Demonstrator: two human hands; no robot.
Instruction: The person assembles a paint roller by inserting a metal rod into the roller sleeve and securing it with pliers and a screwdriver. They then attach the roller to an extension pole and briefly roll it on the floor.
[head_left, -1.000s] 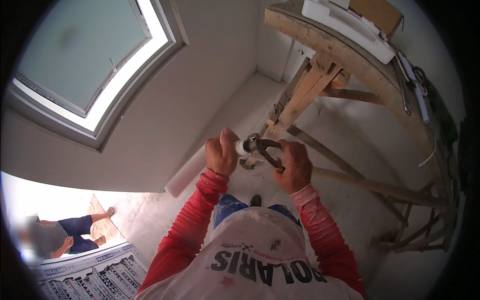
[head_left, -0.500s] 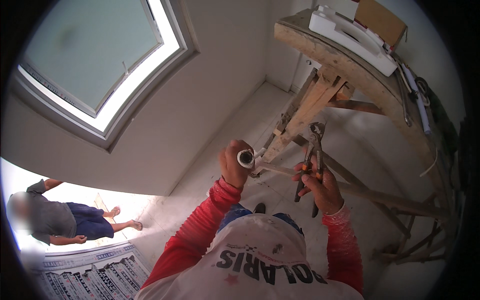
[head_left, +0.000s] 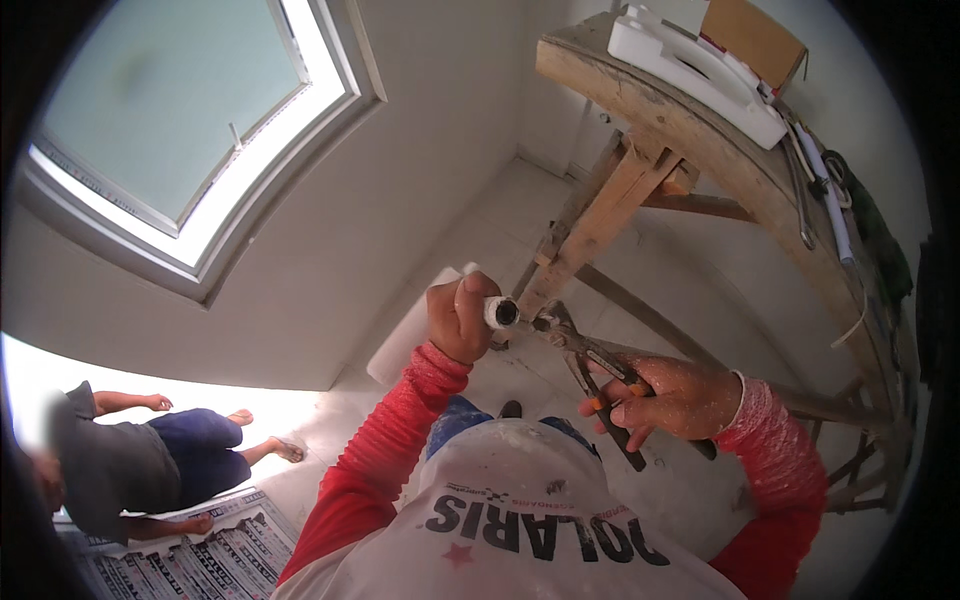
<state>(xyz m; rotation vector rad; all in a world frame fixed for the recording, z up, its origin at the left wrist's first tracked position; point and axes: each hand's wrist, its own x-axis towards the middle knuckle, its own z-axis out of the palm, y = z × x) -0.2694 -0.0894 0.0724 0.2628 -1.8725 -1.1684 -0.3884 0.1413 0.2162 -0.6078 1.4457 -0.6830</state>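
Looking hollow, the tube [head_left: 491, 311] (white, dark inside) is near the pliers [head_left: 572, 342].

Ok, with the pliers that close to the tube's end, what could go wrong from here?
The pliers look loosely held in the right grip, with fingers between spread handles, so they may slip or pinch under load.

Their jaws are near the open end of the white tube, held in the left grip; a careless bite could mar the rim.

A metal tool lies near the edge of the wooden bench; a bump might knock it down.
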